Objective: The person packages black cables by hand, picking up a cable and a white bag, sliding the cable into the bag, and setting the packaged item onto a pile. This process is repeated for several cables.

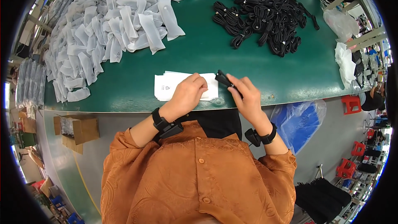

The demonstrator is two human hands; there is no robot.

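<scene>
My right hand (248,96) grips a coiled black cable bundle (224,79), its end pointing up and left over the near edge of the green table (232,64). Beside it, my left hand (188,94) rests with curled fingers on a small stack of flat white pouches (166,86), pinching the top one. The cable end sits just to the right of that stack. Both wrists wear black bands.
A large heap of filled white pouches (99,29) covers the table's left and far side. A pile of coiled black cables (265,14) lies at the far right. White bags (345,62) sit at the right edge; a cardboard box (78,128) and a blue bag (298,120) are on the floor.
</scene>
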